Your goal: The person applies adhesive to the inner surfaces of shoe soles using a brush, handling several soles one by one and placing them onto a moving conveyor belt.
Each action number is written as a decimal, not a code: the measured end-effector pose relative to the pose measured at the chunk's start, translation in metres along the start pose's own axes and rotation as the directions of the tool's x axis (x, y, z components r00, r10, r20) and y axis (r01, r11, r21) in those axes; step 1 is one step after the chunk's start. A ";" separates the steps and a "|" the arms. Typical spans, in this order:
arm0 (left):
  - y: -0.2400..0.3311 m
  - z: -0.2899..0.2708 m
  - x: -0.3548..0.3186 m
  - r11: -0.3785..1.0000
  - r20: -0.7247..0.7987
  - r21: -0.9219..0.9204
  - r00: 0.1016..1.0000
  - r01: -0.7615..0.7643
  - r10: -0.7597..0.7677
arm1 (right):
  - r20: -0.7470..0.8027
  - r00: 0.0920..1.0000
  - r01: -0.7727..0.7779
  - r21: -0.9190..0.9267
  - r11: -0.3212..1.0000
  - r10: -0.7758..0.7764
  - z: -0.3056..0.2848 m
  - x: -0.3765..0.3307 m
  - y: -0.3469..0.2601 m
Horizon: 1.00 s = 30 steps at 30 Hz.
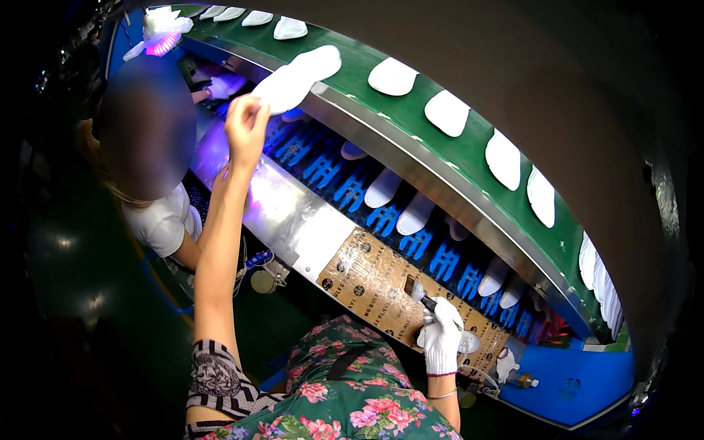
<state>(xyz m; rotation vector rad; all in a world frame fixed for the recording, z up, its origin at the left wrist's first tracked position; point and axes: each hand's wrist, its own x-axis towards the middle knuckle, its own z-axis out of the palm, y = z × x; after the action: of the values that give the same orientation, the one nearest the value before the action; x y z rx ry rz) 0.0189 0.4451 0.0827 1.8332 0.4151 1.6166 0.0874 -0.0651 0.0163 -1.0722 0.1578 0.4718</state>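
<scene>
My bare left hand [246,133] reaches far up and pinches the heel end of a white shoe insole [293,81] between thumb and fingers. The insole's other end overlaps the edge of a green conveyor belt [352,64]; I cannot tell whether it touches. Lower right, my right hand [444,331] wears a white glove and is closed around the dark handle of a small brush [419,292]. The brush's pale head is just above a cardboard-covered ledge [367,282]. Under the gloved hand lies a whitish flat piece [469,342], partly hidden.
Several white insoles [447,114] lie spaced along the belt, with a stack at its right end. Below runs a rack of blue holders [381,218] carrying more pale soles [416,213]. A co-worker [163,224] stands close on the left. A blue panel [579,385] is at the lower right.
</scene>
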 end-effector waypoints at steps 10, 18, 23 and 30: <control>0.129 -0.082 -0.117 0.837 -0.268 -0.434 0.839 0.333 -0.473 | 0.214 0.976 -0.057 0.087 0.995 0.038 0.018 -0.022 -0.037; 0.194 0.030 -0.234 0.195 0.639 -0.244 0.308 0.950 -0.705 | 0.416 0.905 -0.050 -0.116 0.992 0.094 0.043 -0.057 -0.076; 0.208 0.046 -0.305 -0.281 0.848 -0.232 0.052 0.931 -0.527 | 0.398 0.917 0.033 -0.154 0.988 0.032 0.030 -0.059 -0.085; 0.267 0.046 -0.323 -0.660 0.989 0.009 -0.105 0.751 -0.106 | 0.393 0.919 0.150 -0.262 0.953 -0.037 0.015 -0.063 -0.093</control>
<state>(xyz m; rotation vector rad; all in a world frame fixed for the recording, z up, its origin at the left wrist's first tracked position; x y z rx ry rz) -0.0457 0.0354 0.0097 0.1649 0.1587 -0.2620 0.0710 -0.1071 0.1208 -1.2425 -0.3199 0.6213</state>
